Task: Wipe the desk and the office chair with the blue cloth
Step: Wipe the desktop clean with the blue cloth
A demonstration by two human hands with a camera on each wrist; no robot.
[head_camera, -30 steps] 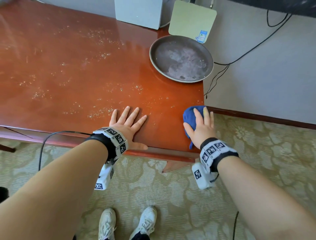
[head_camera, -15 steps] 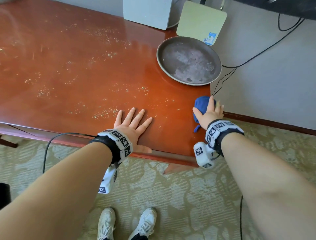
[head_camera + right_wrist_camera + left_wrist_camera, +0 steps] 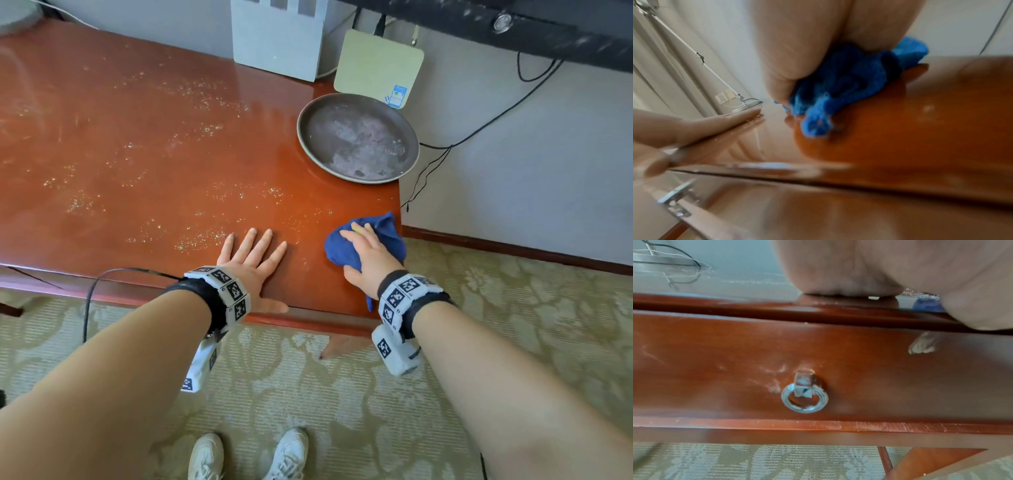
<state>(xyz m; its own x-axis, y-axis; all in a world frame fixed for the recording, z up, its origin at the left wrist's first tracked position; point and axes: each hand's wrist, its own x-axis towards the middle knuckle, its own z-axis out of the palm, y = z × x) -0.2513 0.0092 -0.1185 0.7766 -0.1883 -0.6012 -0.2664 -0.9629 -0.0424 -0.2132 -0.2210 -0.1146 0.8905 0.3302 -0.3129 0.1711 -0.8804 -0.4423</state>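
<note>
The reddish wooden desk (image 3: 137,137) carries scattered pale crumbs and dust across its top. My right hand (image 3: 368,255) holds the bunched blue cloth (image 3: 339,251) and presses it on the desk near the front right corner, the thumb round its near side. In the right wrist view the cloth (image 3: 849,78) is wadded under the palm (image 3: 797,48) on the glossy top (image 3: 920,129). My left hand (image 3: 255,255) lies flat on the desk with spread fingers, a hand's width left of the cloth. The office chair is not in view.
A round dark tray (image 3: 407,161) sits at the back right of the desk, overhanging the edge. Behind it lean a beige box (image 3: 378,66) and a grey box (image 3: 277,37). Black cables (image 3: 431,171) hang by the wall. The drawer front has a ring pull (image 3: 803,395). Patterned carpet (image 3: 513,325) lies below.
My right hand slid the cloth away along the desk's right edge, then back towards me and leftwards onto the top. The left hand has stayed flat in place.
</note>
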